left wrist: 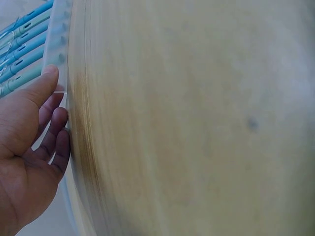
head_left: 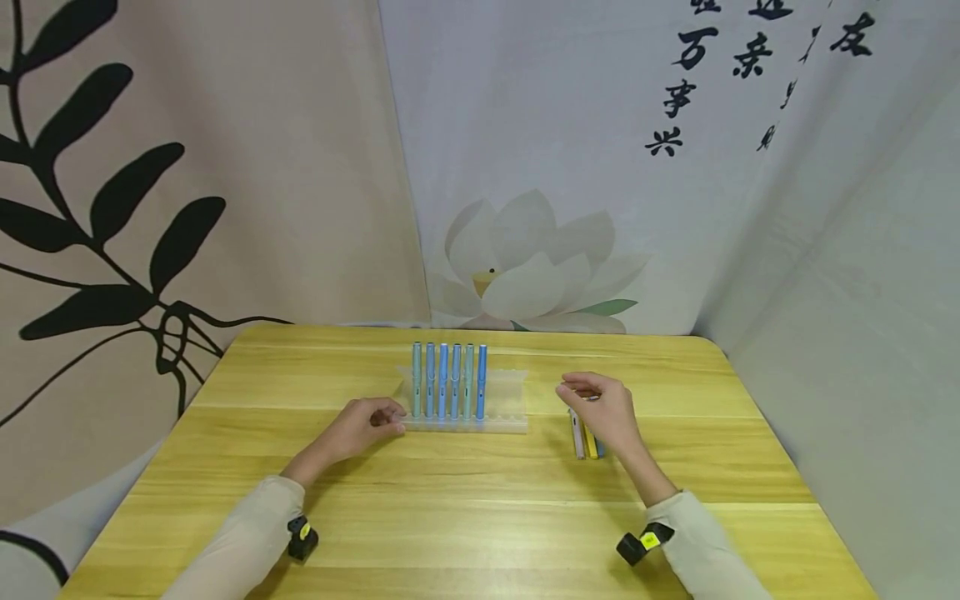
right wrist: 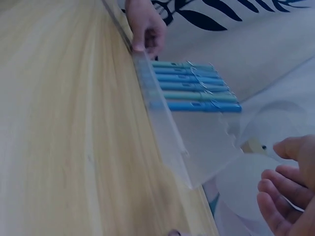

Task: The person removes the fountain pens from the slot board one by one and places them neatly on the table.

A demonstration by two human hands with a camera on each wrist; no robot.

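Note:
A translucent pen rack stands mid-table with several blue and teal pens upright in its left half. My left hand grips the rack's left end, thumb on top and fingers curled against its edge; the left wrist view shows this hand, the rack and the pens. My right hand hovers right of the rack with relaxed, loosely bent fingers, holding nothing. Under it lie three loose pens, white, yellow and blue. The right wrist view shows the rack, the pens and my empty right hand.
The wooden table is closed in by hanging cloth backdrops behind and on both sides. The rack's right half holds no pens. Bare tabletop stretches in front of both hands and along the far edge.

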